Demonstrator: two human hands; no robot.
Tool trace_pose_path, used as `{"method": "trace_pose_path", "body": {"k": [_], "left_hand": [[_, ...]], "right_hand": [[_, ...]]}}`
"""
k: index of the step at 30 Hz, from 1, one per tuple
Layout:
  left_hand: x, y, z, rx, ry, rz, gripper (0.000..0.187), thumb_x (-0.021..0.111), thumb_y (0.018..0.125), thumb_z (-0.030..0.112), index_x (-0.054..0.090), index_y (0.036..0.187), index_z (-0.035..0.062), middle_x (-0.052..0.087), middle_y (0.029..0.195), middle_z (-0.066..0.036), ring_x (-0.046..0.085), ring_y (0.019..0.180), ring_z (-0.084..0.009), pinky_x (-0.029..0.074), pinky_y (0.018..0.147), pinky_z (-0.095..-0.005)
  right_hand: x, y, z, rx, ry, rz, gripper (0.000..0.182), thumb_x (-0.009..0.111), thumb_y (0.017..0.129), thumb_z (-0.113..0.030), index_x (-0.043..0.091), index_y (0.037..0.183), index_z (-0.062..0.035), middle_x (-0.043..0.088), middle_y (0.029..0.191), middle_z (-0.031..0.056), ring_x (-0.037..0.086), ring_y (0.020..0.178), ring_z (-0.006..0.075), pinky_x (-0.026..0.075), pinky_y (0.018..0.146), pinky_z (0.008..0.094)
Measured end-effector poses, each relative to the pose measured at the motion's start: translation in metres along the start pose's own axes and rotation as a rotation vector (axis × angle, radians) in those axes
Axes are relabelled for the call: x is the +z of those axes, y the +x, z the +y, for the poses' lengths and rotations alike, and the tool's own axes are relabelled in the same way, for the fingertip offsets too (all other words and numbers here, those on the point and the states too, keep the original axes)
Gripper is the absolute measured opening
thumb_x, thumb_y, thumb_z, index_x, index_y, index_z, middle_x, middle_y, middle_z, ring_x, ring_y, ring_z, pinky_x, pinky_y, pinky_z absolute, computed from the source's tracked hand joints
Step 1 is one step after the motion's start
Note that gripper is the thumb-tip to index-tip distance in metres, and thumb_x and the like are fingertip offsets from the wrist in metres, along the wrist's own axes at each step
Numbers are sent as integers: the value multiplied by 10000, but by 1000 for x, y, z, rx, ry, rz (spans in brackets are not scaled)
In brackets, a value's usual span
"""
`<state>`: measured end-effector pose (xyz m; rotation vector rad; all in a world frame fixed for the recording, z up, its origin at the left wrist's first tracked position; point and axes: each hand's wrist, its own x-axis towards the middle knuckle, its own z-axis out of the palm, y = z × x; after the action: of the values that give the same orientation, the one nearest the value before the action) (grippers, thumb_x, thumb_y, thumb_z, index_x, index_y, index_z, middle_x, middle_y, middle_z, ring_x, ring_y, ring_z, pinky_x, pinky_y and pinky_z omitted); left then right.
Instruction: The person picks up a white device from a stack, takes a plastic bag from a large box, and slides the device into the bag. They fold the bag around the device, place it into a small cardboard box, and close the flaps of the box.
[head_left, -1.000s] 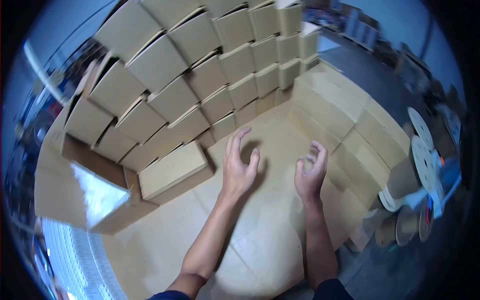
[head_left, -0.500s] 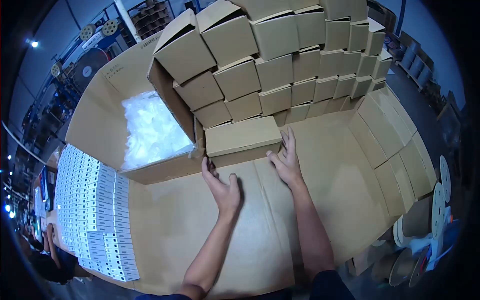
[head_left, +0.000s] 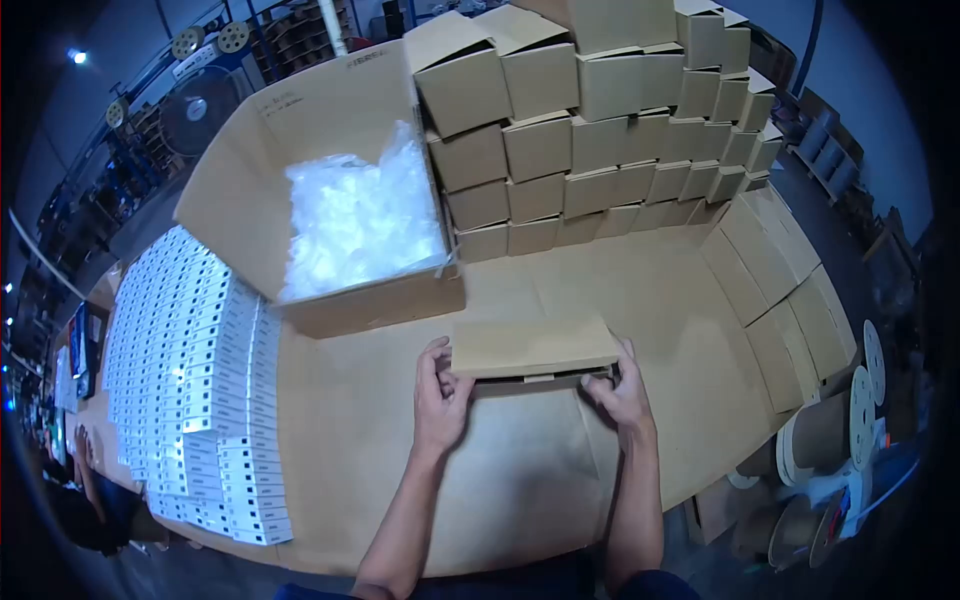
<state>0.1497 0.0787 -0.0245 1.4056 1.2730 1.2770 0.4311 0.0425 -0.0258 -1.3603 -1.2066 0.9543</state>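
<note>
A closed brown cardboard box (head_left: pixel 530 346) is held between my two hands above the cardboard-covered table (head_left: pixel 540 480). My left hand (head_left: pixel 438 400) grips its left end, the thumb at the near lower edge. At the opposite end my right hand (head_left: pixel 622 392) is closed on the corner, with the thumb under the lid's front edge. A dark gap with a small tab shows along the box's near side. The far fingers of both hands are partly hidden by the box.
Behind rises a stacked wall of cardboard boxes (head_left: pixel 540 155). A large open carton (head_left: pixel 375 305) of clear plastic bags (head_left: pixel 360 220) stands left of it, near stacked white boxes (head_left: pixel 190 370). More boxes (head_left: pixel 770 250) and cable spools (head_left: pixel 830 430) are at right. Another person's arm (head_left: pixel 88 480) shows far left.
Both hands have closed on the box and drawn it toward me, away from the stacked wall. The view has shifted, so the carton and wall appear farther right.
</note>
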Motion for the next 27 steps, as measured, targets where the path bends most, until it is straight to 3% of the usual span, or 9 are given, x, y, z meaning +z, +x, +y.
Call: {"method": "trace_pose_path", "body": {"k": [2, 6, 11, 13, 17, 18, 21, 24, 27], "left_hand": [[-28, -19, 6, -50, -43, -42, 224, 670, 974, 158, 530, 1069, 10, 633, 1166, -119, 544, 771, -129, 502, 753, -296], [-81, -39, -10, -222, 153, -64, 274, 618, 1057, 283, 527, 1066, 25, 587, 790, -51, 503, 746, -114, 463, 700, -302], [-106, -68, -29, -283, -258, 73, 187, 649, 1030, 174, 544, 1043, 21, 594, 775, -20, 539, 745, -77, 453, 664, -262], [-108, -77, -13, -322, -470, 214, 144, 641, 1029, 138, 549, 1035, 26, 628, 791, -24, 576, 742, -71, 461, 653, -253], [-128, -89, -19, -317, -397, 4, 221, 617, 1026, 106, 507, 1202, 29, 698, 822, -62, 621, 686, -95, 493, 628, -271], [-134, -92, -22, -384, -362, -54, 415, 655, 1007, 129, 461, 1358, 23, 709, 1022, -124, 674, 894, -150, 538, 795, -297], [-130, -126, 15, -14, -266, -9, 606, 739, 945, 175, 441, 1453, 34, 606, 1314, -195, 602, 1234, -265, 481, 1046, -380], [-135, -148, 27, 191, 162, -106, 752, 789, 850, 157, 414, 1491, 42, 440, 1504, -225, 396, 1457, -370, 325, 1209, -450], [-129, -135, 15, 176, 225, -7, 790, 788, 772, 121, 426, 1469, 42, 448, 1492, -235, 384, 1455, -419, 322, 1212, -472]], "right_hand": [[12, -28, 2, -72, -105, -28, 859, 763, 745, -26, 386, 1516, -13, 503, 1367, 153, 522, 1301, 279, 449, 1082, 374], [47, -75, -38, 154, 82, -103, 802, 816, 815, -135, 319, 1436, -23, 587, 1241, 203, 565, 1240, 292, 451, 1080, 405], [81, -122, -32, 4, -110, -97, 671, 810, 856, -170, 331, 1302, -23, 578, 1234, 234, 566, 1224, 294, 446, 1078, 411], [89, -138, -42, -86, -192, -119, 759, 828, 826, -218, 361, 1387, -7, 522, 1363, 251, 524, 1319, 352, 405, 1138, 439], [94, -147, -61, -213, -454, -190, 868, 870, 745, -277, 458, 1471, -41, 413, 1546, 256, 404, 1457, 416, 334, 1214, 467], [95, -149, -62, -210, -456, -189, 877, 875, 738, -277, 462, 1476, -48, 407, 1553, 261, 400, 1461, 416, 330, 1217, 464], [100, -153, -59, -208, -465, -150, 968, 879, 721, -263, 405, 1533, -29, 381, 1580, 267, 373, 1484, 411, 317, 1228, 456], [117, -146, -51, -228, -434, -88, 984, 842, 729, -211, 355, 1555, 9, 354, 1606, 268, 342, 1508, 405, 289, 1243, 452], [129, -127, -41, -330, -361, -46, 973, 814, 727, -174, 352, 1568, -9, 319, 1637, 264, 311, 1531, 392, 260, 1255, 451]]}}
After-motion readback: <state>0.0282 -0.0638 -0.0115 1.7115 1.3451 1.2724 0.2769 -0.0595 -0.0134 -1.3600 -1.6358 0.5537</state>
